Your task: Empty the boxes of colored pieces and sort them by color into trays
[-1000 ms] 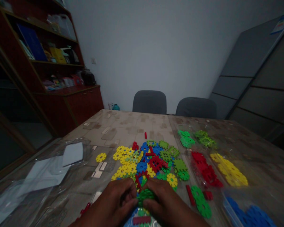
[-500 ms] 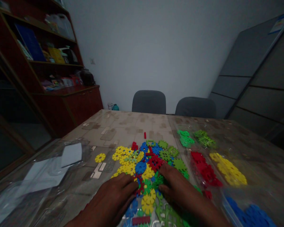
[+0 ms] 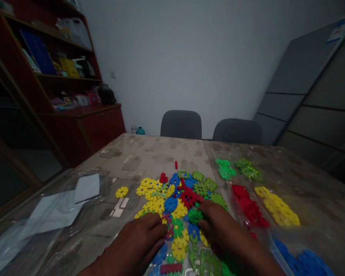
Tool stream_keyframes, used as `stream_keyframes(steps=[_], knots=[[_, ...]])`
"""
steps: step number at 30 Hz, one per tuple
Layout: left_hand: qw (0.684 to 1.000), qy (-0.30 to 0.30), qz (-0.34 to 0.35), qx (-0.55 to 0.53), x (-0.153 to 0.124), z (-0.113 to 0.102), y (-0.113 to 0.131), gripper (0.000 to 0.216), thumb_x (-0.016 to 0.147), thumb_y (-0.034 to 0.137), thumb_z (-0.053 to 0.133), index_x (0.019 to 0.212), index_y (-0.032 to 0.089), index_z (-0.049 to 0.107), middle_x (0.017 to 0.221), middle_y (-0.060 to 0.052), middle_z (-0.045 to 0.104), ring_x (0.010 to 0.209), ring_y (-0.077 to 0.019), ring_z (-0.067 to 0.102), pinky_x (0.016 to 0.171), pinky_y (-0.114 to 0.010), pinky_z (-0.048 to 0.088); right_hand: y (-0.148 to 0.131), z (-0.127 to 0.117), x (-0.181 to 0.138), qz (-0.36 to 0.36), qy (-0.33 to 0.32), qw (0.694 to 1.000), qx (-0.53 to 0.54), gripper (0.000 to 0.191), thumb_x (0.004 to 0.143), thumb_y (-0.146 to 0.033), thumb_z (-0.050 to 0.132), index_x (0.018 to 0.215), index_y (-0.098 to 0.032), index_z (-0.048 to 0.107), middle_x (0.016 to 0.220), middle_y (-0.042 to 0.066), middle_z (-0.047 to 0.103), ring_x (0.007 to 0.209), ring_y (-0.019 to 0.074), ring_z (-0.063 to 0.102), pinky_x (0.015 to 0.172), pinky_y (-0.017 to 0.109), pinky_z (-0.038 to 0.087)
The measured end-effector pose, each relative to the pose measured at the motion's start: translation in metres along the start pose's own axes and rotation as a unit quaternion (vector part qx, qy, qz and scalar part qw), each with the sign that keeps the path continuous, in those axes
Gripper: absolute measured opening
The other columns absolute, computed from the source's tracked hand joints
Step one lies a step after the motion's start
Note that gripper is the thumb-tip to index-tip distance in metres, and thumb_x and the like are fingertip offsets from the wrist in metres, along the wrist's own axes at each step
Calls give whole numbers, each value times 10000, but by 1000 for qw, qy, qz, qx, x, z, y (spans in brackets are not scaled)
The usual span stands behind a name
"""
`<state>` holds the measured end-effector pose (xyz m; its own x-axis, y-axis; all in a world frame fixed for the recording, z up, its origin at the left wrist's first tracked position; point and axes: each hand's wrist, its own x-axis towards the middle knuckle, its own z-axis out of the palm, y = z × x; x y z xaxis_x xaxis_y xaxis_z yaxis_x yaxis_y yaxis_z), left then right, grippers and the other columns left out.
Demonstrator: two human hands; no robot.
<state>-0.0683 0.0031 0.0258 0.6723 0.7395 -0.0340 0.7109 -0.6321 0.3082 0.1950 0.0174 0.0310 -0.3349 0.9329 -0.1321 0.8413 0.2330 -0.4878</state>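
Note:
Interlocking plastic building pieces lie in a heap on the table in front of me. At its left edge is my left hand (image 3: 142,235), fingers bent and close together, with a red notched piece (image 3: 168,226) at their tips. My right hand (image 3: 220,220) reaches in from the right, thumb and forefinger around a green disc piece (image 3: 194,216). Around them are yellow discs (image 3: 158,205), a blue disc (image 3: 170,204), red square pieces (image 3: 189,197) and olive-green squares (image 3: 200,188). A long red piece (image 3: 171,268) lies nearest me.
Clear plastic trays on the right hold green pieces (image 3: 225,168), red pieces (image 3: 248,205), yellow pieces (image 3: 276,206) and blue pieces (image 3: 303,260). Empty clear packaging (image 3: 57,249) and a white card (image 3: 87,188) lie left. Two grey chairs (image 3: 180,123) stand behind the table.
My right hand has shifted slightly to the right, and the green disc piece at its fingertips shows more. The red notched piece by my left fingers has tilted; that hand stays nearly in place.

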Motion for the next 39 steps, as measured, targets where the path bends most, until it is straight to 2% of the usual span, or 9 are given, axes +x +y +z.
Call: stream_keyframes(steps=[6, 9, 15, 20, 27, 31, 36, 39], knots=[[1000, -10, -5, -6, -3, -3, 3, 238, 1060, 231, 396, 1028, 213, 632, 1021, -79, 663, 914, -262, 657, 764, -386, 536, 4, 0, 1, 1, -46, 999, -15, 288, 892, -195, 596, 1167, -171, 678, 1244, 138, 676, 1141, 279, 623, 975, 374, 448], [1000, -7, -3, -12, -3, -2, 2, 237, 1065, 241, 400, 1036, 217, 633, 1023, -75, 660, 922, -263, 653, 783, -398, 540, 7, 8, 4, -2, -34, 999, 3, 416, 878, -208, 609, 1293, -186, 631, 1307, 137, 663, 1193, 290, 612, 1003, 392, 445], [1000, -5, -2, -13, -2, -2, 1, 234, 1059, 238, 405, 1022, 216, 635, 1019, -74, 658, 915, -264, 653, 773, -400, 543, 2, 19, 6, 44, -3, 999, -13, 604, 860, -222, 657, 1438, -108, 523, 1483, 206, 535, 1335, 340, 531, 1101, 453, 407], [1000, -4, -3, -13, -3, -2, 2, 244, 1055, 235, 404, 1023, 213, 644, 1026, -80, 658, 924, -270, 655, 781, -407, 546, -3, 20, 3, 46, -9, 999, -18, 686, 849, -178, 658, 1491, -62, 445, 1592, 223, 374, 1470, 326, 356, 1199, 456, 284], [1000, -11, -7, -9, -3, -3, 3, 248, 1050, 220, 406, 1045, 209, 654, 1036, -88, 661, 931, -275, 659, 783, -405, 550, 1, 24, 5, 26, 31, 999, 30, 618, 787, -169, 667, 1389, -125, 535, 1528, 185, 480, 1426, 305, 421, 1168, 432, 318], [1000, -6, 1, -5, -2, -1, 1, 237, 1053, 231, 408, 1023, 213, 642, 1024, -80, 661, 912, -267, 662, 772, -400, 552, 4, 25, 6, 27, 27, 999, 35, 505, 754, -184, 689, 1248, -141, 597, 1432, 173, 555, 1340, 313, 493, 1106, 408, 370], [1000, -11, -2, -3, -2, 1, 0, 238, 1051, 223, 412, 1044, 213, 649, 1032, -86, 664, 928, -266, 663, 801, -405, 558, -8, 16, 3, -1, 29, 997, 67, 425, 745, -130, 658, 1165, -184, 617, 1240, 107, 675, 1141, 270, 610, 958, 355, 452], [1000, -7, 2, -2, -1, -1, 0, 257, 1062, 251, 395, 1038, 215, 648, 1033, -88, 664, 921, -271, 665, 776, -403, 557, -17, 9, -2, -12, 28, 996, 84, 454, 768, -112, 633, 1210, -217, 637, 1247, 91, 695, 1134, 272, 625, 945, 360, 454]])
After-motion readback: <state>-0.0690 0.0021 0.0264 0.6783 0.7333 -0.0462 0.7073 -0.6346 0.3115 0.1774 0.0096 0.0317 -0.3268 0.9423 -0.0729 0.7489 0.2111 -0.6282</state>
